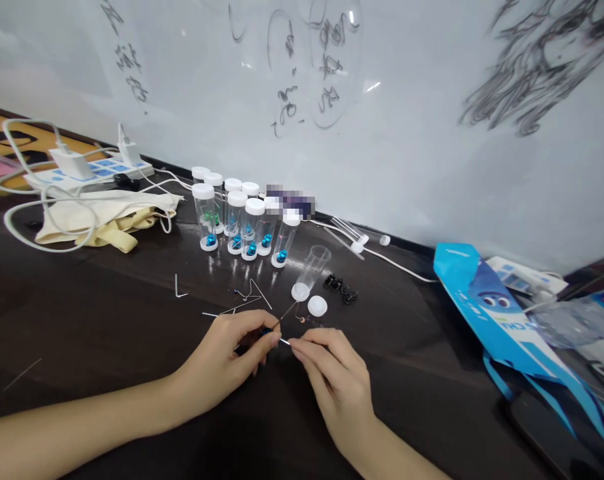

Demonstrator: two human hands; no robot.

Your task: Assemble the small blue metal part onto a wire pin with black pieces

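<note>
My left hand is closed, its thumb and fingers pinching a small dark blue piece that they mostly hide. A thin brownish wire sticks up from it. My right hand pinches the end of a thin silvery rod, whose other end reaches the left fingertips. Just beyond the hands, an uncapped clear tube stands tilted in view beside a loose white cap. Bent metal wires and an L-shaped metal piece lie to the left.
Several white-capped clear tubes with blue pieces inside stand at the back. Small black parts lie right of the open tube. A power strip and cream cloth bag are left; a blue package is right.
</note>
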